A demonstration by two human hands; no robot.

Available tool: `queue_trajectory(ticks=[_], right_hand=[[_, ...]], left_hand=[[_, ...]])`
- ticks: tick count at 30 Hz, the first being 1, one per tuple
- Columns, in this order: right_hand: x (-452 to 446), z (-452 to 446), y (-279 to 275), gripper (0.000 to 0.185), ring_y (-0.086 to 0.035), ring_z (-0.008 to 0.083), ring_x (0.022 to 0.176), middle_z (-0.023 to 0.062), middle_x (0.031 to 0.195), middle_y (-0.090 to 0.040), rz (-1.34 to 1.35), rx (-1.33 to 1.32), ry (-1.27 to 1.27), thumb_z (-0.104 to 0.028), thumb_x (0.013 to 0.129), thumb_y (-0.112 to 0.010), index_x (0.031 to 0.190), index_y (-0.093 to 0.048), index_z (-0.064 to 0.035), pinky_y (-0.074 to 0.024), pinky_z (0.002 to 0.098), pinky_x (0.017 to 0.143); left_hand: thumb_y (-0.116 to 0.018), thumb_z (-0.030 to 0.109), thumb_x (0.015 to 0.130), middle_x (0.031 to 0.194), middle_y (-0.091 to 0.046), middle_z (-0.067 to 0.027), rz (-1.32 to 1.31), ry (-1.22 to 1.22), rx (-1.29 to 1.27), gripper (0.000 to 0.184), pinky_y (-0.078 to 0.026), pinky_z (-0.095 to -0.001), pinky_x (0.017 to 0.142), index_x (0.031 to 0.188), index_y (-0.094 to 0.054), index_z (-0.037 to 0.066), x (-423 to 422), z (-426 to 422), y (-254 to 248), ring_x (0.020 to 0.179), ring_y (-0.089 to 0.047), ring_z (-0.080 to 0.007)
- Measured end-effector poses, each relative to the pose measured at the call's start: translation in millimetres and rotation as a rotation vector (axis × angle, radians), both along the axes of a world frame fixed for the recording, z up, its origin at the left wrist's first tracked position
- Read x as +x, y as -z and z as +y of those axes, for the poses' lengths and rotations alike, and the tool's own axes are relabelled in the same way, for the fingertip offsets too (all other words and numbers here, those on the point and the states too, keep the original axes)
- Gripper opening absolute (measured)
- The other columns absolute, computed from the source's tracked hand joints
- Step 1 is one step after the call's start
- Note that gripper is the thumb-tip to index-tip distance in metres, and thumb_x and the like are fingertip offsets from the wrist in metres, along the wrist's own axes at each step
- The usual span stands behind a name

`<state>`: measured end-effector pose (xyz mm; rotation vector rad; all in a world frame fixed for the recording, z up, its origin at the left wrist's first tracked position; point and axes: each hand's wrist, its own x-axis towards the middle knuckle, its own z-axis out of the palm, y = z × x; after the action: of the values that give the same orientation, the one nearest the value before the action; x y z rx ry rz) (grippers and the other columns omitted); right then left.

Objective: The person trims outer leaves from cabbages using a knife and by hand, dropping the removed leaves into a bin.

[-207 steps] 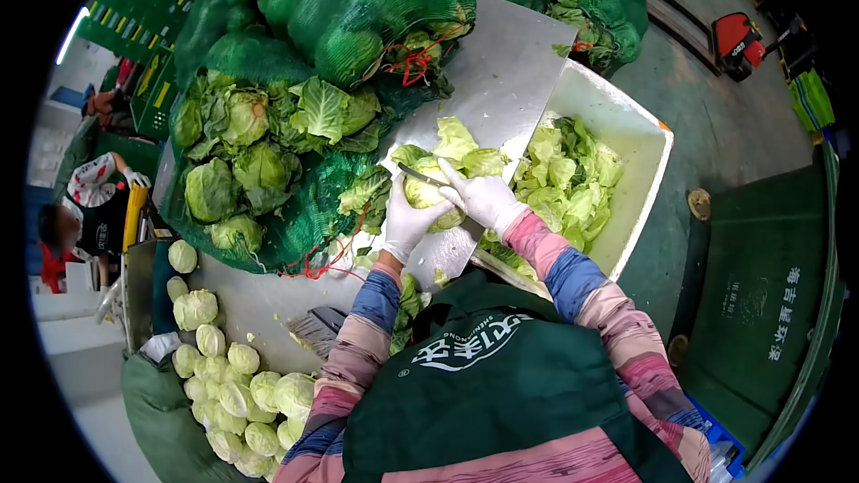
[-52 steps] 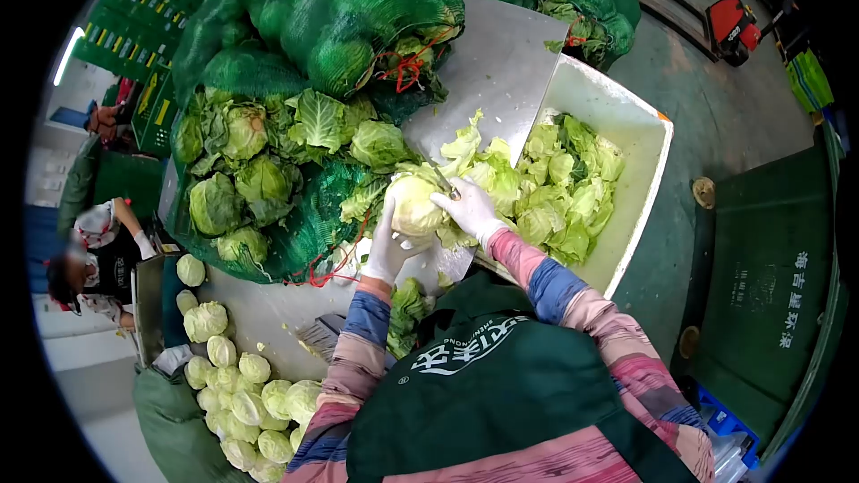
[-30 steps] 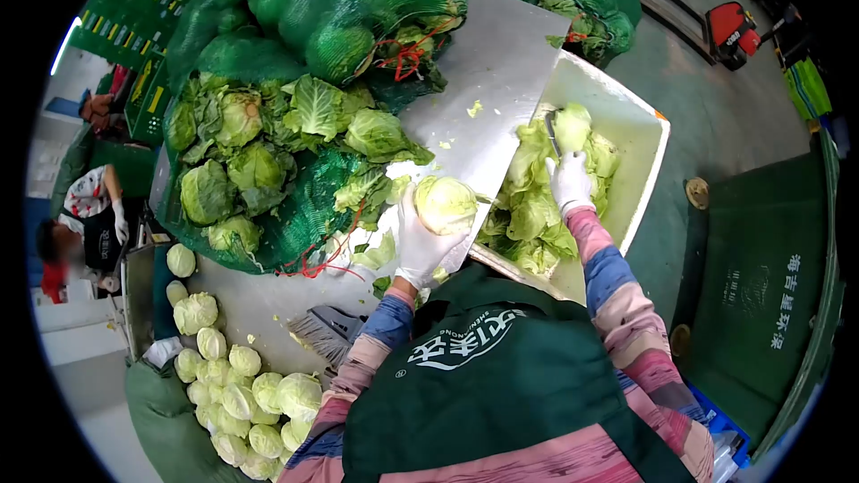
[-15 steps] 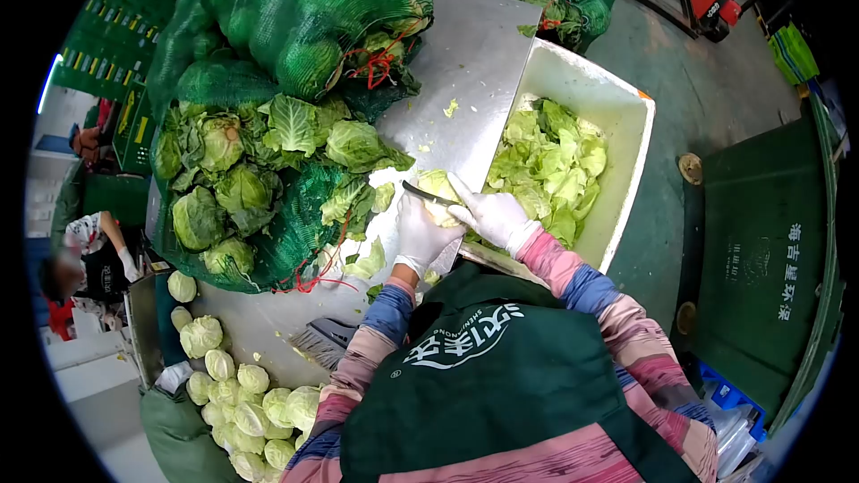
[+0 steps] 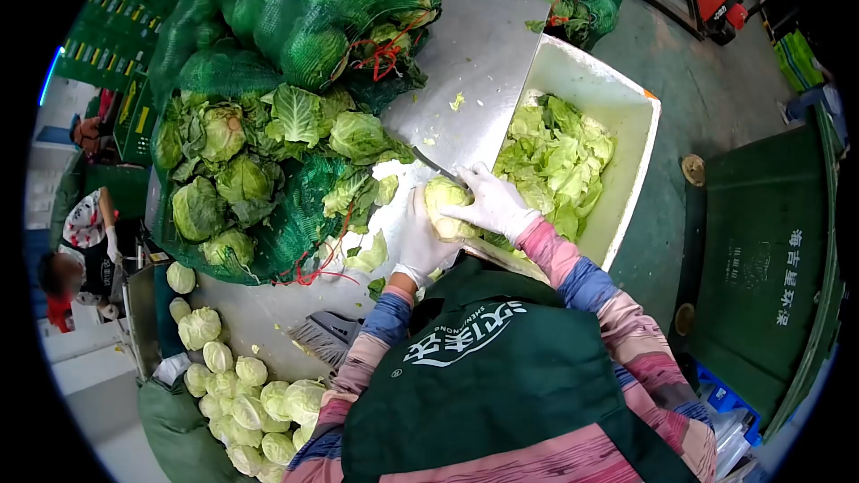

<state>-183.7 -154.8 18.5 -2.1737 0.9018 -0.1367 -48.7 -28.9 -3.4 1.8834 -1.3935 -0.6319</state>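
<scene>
A trimmed pale-green cabbage (image 5: 446,198) is between my two gloved hands, its whitish stem end turned toward me. My left hand (image 5: 422,234) is wrapped round its left side, fingers closed. My right hand (image 5: 497,203) grips a dark-bladed knife (image 5: 433,161), with the handle hidden in the palm. The blade points up and left, beyond the far side of the cabbage. Fingers of the right hand also touch the cabbage's right side. Loose leaves (image 5: 564,161) fill part of the white bin (image 5: 633,161) just right of my hands.
Untrimmed cabbages (image 5: 246,183) lie on green netting at left, below a full net sack (image 5: 304,9). Trimmed cabbages (image 5: 246,407) are piled lower left, near a brush (image 5: 324,337) on the metal table (image 5: 474,22). A co-worker (image 5: 89,250) stands far left; a green dumpster (image 5: 765,259) is at right.
The knife blade has moved off the cabbage's near face to its far side. The cabbage has turned, showing its stem end. My right hand has shifted slightly right; my left fingers have moved along its side.
</scene>
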Motion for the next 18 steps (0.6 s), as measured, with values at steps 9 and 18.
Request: queue_trajectory(ticks=[9, 18], right_hand=[[0.1, -12.9, 8.4, 0.060, -0.063, 0.0397, 0.089, 0.0267, 0.100, -0.061, 0.064, -0.071, -0.114, -0.048, 0.067, -0.067, 0.101, -0.064, 0.0025, -0.0519, 0.0432, 0.080], [-0.2, -2.3, 1.4, 0.043, -0.064, 0.0391, 0.081, 0.0251, 0.084, -0.065, -0.008, 0.101, 0.084, -0.031, 0.063, -0.074, 0.086, -0.064, 0.0034, -0.0522, 0.0415, 0.075]], left_hand=[[-0.088, 0.020, 0.054, 0.131, -0.041, -0.0285, -0.063, 0.049, 0.082, 0.116, -0.038, -0.0415, 0.103, 0.142, -0.018, -0.010, -1.1, -1.7, -0.9, 0.120, -0.043, -0.0413], [-0.088, 0.021, 0.055, 0.130, -0.041, -0.0297, -0.157, 0.103, 0.097, 0.116, -0.036, -0.0420, 0.104, 0.141, -0.017, -0.012, 0.6, -2.0, 7.1, 0.120, -0.043, -0.0413]])
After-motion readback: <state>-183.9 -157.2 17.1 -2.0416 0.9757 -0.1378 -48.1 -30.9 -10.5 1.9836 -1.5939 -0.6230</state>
